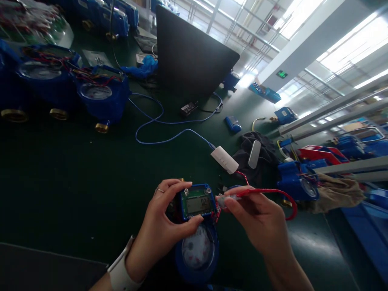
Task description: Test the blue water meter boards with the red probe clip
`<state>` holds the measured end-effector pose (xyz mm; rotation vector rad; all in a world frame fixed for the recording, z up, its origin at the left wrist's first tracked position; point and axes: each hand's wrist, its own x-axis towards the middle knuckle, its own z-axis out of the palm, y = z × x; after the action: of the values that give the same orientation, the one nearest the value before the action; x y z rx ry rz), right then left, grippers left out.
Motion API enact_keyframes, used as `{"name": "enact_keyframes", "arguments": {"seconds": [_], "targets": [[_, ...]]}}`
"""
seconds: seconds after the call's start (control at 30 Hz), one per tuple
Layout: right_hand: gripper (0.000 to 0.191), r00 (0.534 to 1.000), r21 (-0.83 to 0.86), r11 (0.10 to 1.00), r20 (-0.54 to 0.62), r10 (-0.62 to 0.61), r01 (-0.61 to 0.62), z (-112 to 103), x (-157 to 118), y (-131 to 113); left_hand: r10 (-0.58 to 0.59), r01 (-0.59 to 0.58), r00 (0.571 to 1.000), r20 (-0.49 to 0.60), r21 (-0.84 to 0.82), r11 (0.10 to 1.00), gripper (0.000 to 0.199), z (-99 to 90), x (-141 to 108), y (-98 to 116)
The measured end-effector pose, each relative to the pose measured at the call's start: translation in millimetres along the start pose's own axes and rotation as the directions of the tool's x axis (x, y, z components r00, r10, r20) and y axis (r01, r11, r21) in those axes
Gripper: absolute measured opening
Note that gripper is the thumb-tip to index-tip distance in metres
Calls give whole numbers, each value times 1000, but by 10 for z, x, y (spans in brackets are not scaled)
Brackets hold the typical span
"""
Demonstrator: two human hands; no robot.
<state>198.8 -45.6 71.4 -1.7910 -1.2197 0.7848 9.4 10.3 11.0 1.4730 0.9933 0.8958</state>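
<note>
Grip of left hand [162,220]: thumb and fingers closed on the near and far edges of the display unit.
Display unit [198,205]: near the middle of the table, just beyond the dial of a round meter [198,252]; looks light and stiff, its exposed green board and screen likely fragile. Best held by the blue rim, as now. Whether it is joined to the meter, I cannot tell.
Round meter: probably heavy and rigid, smooth around the dial; best taken by its body.
Connector [223,200]: at the right edge of the display unit; small, hard and light, with thin wires that should not be tugged.
Grip of right hand [262,220]: pinching the connector between thumb and fingers.
Red cable [277,192]: looks flexible, looping right over the right hand.
Table [75,173]: dark green; blue meters [103,99] on the left, blue cable [154,120] and laptop [194,52] at far middle, white box [224,159] and dark cloth [266,147] towards the right.
Room: pale beam [306,44], green sign [281,74] and bright windows far right.
</note>
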Motion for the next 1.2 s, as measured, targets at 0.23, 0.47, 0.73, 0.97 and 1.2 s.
{"name": "enact_keyframes", "arguments": {"seconds": [0.23, 0.47, 0.73, 0.97, 1.2], "targets": [[4, 989, -132, 982, 76, -123, 132, -47, 21, -39, 32, -32, 999, -30, 14, 999, 51, 36, -57, -70], [1, 982, -211, 961, 100, -162, 180, -69, 24, -49, 26, -26, 999, -18, 23, 999, 53, 28, -54, -35], [1, 971, -261, 937, 117, -208, 232, -72, 15, -35, 28, -27, 999, -19, 19, 999, 52, 36, -65, -54], [4, 978, -309, 930, 125, -168, 200, -75, 39, -83, 20, -20, 1000, -14, 10, 1000, 49, 31, -48, -14], [4, 994, -245, 964, 44, -99, 107, -13, 32, -101, 13, -13, 1000, 0, 1, 1000, 53, 31, -58, -12]]}}
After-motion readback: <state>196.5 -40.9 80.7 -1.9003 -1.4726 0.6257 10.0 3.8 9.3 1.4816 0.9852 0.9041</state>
